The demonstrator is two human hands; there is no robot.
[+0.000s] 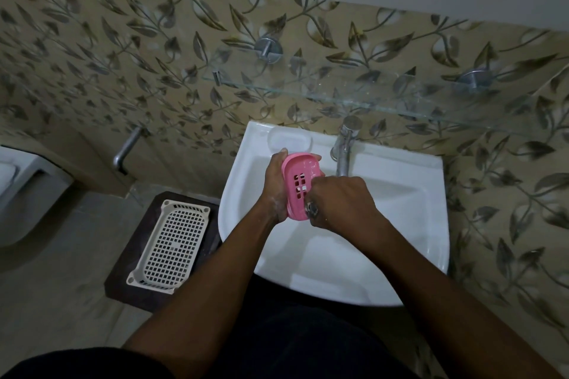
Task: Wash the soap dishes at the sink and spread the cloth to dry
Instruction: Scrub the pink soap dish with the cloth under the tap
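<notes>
Scrubbing the pink dish [301, 184] over the sink [400, 194].

The left hand [275, 191] cups the dish from its far side, fingers wrapped round the edge and clamped on it, slotted face turned toward the right hand [341, 203]. That hand is curled tight on something small and greyish pressed at the dish's lower edge (a scrubber, probably; too dark to tell). To do this well, I'd work the slots and rim, keep the dish above the basin near the tap [345, 148], and grip firmly, since suds show on the left wrist.
</notes>
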